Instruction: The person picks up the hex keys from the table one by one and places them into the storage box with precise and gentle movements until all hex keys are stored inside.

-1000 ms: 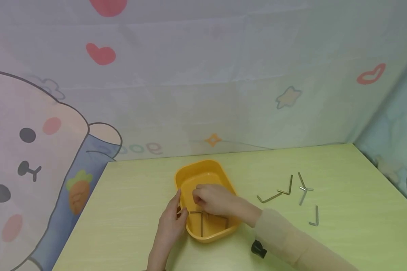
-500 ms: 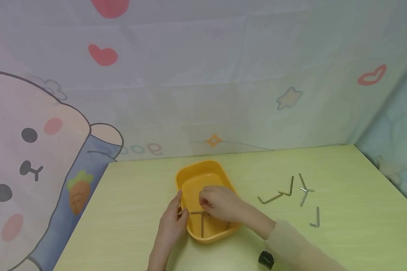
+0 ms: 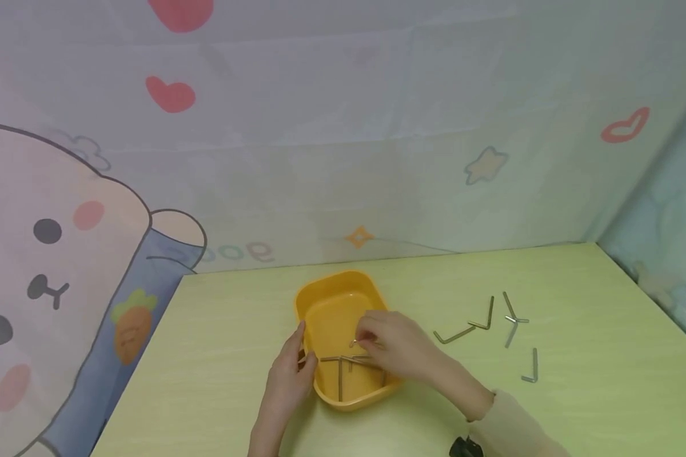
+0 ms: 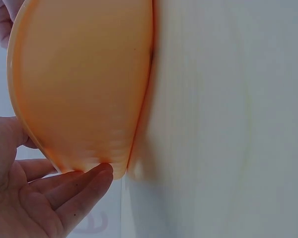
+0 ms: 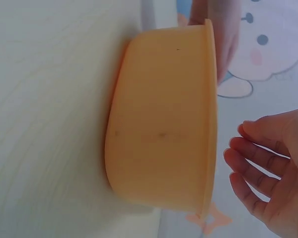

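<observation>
Both hands work at the orange tub [image 3: 336,298] near the middle of the desk [image 3: 217,355]. Left hand [image 3: 288,371] comes up from the near edge with the forearm roughly straight ahead; its fingers are extended and lie flat against the tub's left outer wall, thumb up beside the rim. The left wrist view confirms it: the fingers [image 4: 74,191] are nearly straight, their tips touching the tub's wall [image 4: 84,84] close to the bottom edge, nothing clasped. Right hand [image 3: 397,346] reaches in from the right, forearm angled across the desk from the lower right, a beige sleeve [image 3: 517,428] covering it up to the wrist. That hand hovers over the tub's right rim with fingers loosely bent toward the inside. From the head view its fingertips sit right at one hex key [image 3: 361,343], but whether they pinch it cannot be told; the right wrist view shows the fingers [image 5: 260,163] relaxed, slightly curved and apart from the tub's rim [image 5: 208,124], holding nothing visible.

Inside the tub, toward its near end, lie several hex keys [image 3: 343,368], crossing one another. To the right of the tub, well apart from it, more loose hex keys [image 3: 491,320] are scattered on the desk, the nearest just beyond the right hand.
</observation>
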The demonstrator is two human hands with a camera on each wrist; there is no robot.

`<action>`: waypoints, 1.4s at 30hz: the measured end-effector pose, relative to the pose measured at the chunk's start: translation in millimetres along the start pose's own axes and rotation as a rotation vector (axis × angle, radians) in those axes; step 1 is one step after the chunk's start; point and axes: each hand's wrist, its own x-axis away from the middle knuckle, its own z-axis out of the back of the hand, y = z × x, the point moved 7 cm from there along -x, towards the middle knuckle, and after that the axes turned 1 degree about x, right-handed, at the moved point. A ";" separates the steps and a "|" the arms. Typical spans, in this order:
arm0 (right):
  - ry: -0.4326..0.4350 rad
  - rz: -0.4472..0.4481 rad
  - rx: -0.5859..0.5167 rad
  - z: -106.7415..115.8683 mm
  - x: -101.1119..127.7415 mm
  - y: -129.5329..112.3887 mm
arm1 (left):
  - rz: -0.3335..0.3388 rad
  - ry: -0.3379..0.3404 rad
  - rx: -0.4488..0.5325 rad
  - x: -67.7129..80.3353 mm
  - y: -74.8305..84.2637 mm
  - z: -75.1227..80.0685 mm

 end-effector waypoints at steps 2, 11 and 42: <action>0.009 -0.037 -0.024 4.2 5.0 3.6 | 0.000 0.000 0.002 0.0 -0.6 -0.2; 0.070 -0.100 -0.020 17.6 24.5 16.2 | 0.018 -0.006 -0.005 -0.8 -2.1 2.0; 0.295 -0.316 -0.070 57.0 97.9 81.2 | 0.018 -0.009 -0.012 -1.3 -5.4 4.8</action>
